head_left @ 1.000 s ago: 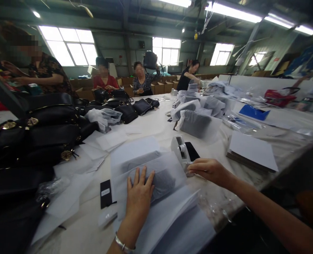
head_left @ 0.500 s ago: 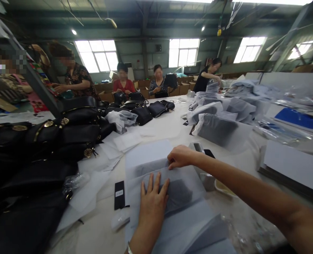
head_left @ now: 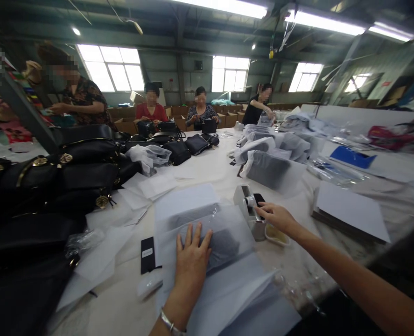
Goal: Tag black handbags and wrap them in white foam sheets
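White tissue paper point(head_left: 233, 224) is folded over a dark flat item, whose shape shows through it. Spread flat on this wrapped bundle, my left hand point(head_left: 192, 256) presses its fingers apart. To the right, my right hand point(head_left: 277, 217) reaches to a grey tape dispenser point(head_left: 243, 196), fingertips at its roll and a black part; whether they grip any tape is too small to tell. A small piece of clear tape point(head_left: 214, 212) seems to lie on the paper above my left hand. A black tag point(head_left: 147, 254) with a white label lies left of the bundle.
Black handbags point(head_left: 84, 177) are piled at left, beside loose white sheets point(head_left: 105, 252). Wrapped bags point(head_left: 266, 168) stand beyond the dispenser. A white stack point(head_left: 350, 210) and a blue item point(head_left: 353, 157) lie at right. Several people work across the table.
My right hand has left the top edge of the wrapped bundle and moved right to the tape dispenser. My left hand stays on the paper. The view has turned somewhat to the right.
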{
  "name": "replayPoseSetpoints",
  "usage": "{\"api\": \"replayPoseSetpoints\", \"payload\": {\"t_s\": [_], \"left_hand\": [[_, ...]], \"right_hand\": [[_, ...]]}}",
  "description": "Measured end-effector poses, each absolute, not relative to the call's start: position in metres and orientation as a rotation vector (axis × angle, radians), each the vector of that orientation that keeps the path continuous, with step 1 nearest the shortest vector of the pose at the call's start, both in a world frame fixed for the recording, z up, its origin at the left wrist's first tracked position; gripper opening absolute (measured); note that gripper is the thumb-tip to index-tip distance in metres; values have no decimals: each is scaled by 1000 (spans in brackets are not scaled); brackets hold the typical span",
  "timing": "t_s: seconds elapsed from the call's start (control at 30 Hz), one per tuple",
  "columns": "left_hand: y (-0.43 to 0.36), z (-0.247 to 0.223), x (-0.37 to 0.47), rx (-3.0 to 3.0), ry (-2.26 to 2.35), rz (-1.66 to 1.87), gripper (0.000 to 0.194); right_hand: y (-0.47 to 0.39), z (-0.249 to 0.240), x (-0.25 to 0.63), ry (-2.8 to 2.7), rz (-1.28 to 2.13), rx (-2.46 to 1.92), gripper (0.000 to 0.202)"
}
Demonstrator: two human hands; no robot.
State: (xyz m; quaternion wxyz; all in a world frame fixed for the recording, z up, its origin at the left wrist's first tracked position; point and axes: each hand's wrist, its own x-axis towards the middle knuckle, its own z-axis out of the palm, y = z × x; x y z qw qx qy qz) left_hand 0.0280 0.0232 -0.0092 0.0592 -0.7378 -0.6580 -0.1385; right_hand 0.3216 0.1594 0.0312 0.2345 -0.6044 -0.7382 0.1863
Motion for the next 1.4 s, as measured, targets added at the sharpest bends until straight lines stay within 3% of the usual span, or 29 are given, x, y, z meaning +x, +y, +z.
{"api": "replayPoseSetpoints", "payload": {"t_s": [0.17, 0.47, 0.67, 0.93, 1.03, 1.2, 1.4], "left_hand": [[21, -3, 29, -2245, -1991, -405, 48], [19, -4, 29, -2248, -1973, -412, 49], [20, -6, 27, -2254, -1971, -431, 49], [22, -2, 26, -2281, -1989, -425, 48], [22, 3, 22, -2336, -2001, -477, 53], [25, 11, 3, -2422, -2122, -780, 52], [31, 2, -27, -2228, -2314, -1099, 53]], "right_hand": [[134, 5, 314, -1661, 753, -1620, 45], [69, 25, 292, -1108, 945, -1376, 39], [56, -7, 297, -897, 1254, -1455, 43], [71, -20, 322, -1186, 1097, -1601, 35], [64, -1, 333, -1577, 828, -1619, 29], [74, 61, 315, -2326, 520, -1102, 21], [112, 114, 221, -2741, 741, -592, 26]]}}
